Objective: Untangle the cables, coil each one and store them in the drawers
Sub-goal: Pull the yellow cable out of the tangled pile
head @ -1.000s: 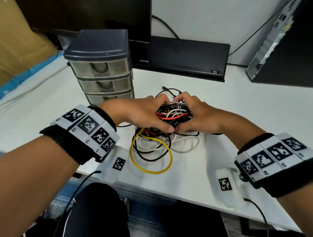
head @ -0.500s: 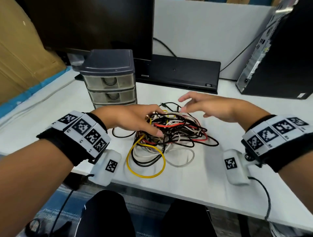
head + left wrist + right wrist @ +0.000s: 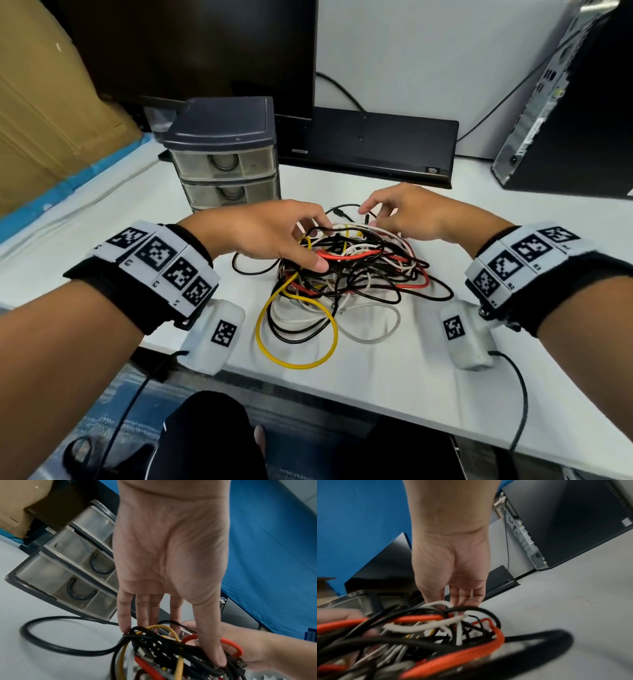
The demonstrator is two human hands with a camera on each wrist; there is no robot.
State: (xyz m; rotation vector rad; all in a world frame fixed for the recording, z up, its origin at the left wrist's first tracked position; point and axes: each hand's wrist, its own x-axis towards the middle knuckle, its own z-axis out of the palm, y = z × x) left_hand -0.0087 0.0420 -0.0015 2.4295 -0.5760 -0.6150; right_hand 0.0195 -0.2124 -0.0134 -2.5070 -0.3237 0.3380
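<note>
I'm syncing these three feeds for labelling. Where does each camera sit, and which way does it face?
Head: on the head, facing forward and down at the cable tangle on the white table; both forearms, left hand, right hand show.
Left wrist: looks along the left palm at fingers on the tangle, with the drawer unit behind.
Right wrist: looks along the right palm into the tangle, with the computer tower behind.
Shared: all show the tangle; head and left wrist share the drawers.
</note>
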